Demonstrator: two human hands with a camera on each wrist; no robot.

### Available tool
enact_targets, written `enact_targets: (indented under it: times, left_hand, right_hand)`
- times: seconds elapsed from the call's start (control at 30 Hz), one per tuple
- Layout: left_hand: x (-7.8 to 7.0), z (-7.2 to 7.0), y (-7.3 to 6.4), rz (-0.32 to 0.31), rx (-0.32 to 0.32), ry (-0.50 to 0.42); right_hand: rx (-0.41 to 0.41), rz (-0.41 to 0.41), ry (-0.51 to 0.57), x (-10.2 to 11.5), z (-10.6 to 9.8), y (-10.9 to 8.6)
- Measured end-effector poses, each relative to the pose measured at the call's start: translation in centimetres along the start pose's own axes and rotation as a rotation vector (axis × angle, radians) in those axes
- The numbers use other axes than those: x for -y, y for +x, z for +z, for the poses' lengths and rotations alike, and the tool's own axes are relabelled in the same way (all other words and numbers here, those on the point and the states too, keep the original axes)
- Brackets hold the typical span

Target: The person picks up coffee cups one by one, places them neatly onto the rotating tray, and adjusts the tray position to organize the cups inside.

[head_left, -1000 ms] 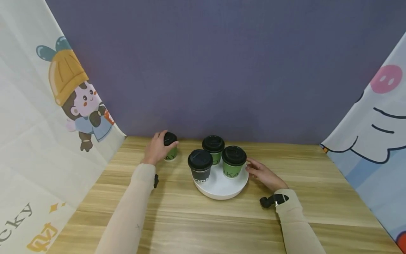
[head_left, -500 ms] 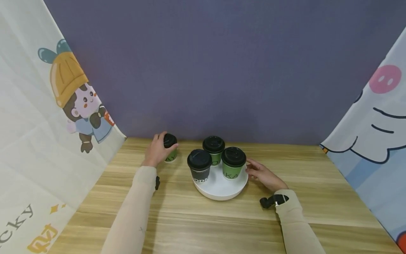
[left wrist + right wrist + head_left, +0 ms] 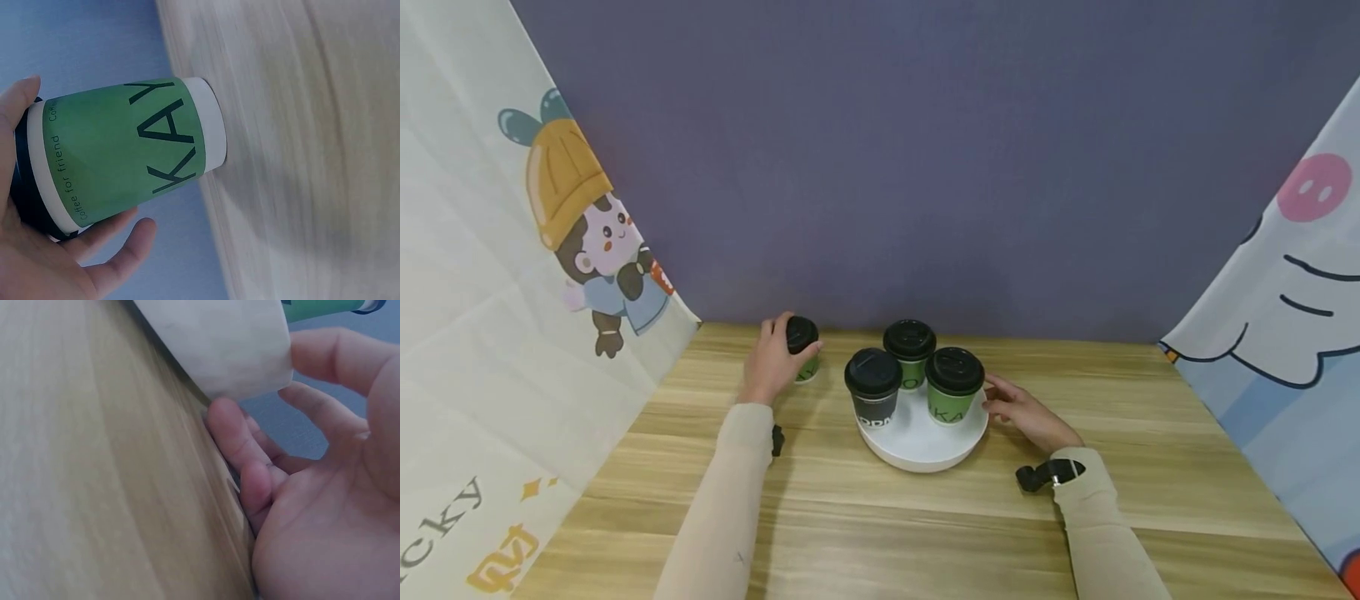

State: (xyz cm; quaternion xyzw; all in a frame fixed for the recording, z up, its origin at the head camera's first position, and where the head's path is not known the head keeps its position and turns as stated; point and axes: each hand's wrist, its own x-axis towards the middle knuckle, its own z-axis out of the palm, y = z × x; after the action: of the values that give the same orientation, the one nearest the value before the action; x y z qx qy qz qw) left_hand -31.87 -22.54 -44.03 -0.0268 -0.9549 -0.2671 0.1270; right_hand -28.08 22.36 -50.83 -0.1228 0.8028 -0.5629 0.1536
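At the back left of the table, my left hand grips a green paper coffee cup from above, fingers and thumb about its black lid. Its base appears to meet the table, with "KAY" printed on the sleeve. A round white tray holds a dark grey cup, a green cup behind and a green cup at the right, all with black lids. With loosely bent fingers, my right hand touches the tray's right side; the right wrist view shows fingertips against the tray's wall.
The wood-grain table ends at a blue-grey panel behind the cups. Printed cloths hang at the left and right. Between the left-hand cup and the tray lies a narrow strip of table.
My left forearm has shifted slightly to the right and nearer, while the hand stays on the cup. The tray, its cups and my right hand stay nearly still.
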Motion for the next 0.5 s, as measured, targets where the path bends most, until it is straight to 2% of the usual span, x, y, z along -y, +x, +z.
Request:
enact_targets:
  times: [0.2, 0.5]
  left_hand:
    - [-0.2, 0.4, -0.9, -0.009, -0.066, -0.030]
    - [-0.7, 0.7, -2.3, -0.049, -0.126, -0.077]
  right_hand:
    - [0.001, 0.006, -0.008, 0.0, -0.1, -0.1]
    - [0.003, 0.004, -0.013, 0.0, -0.1, -0.2]
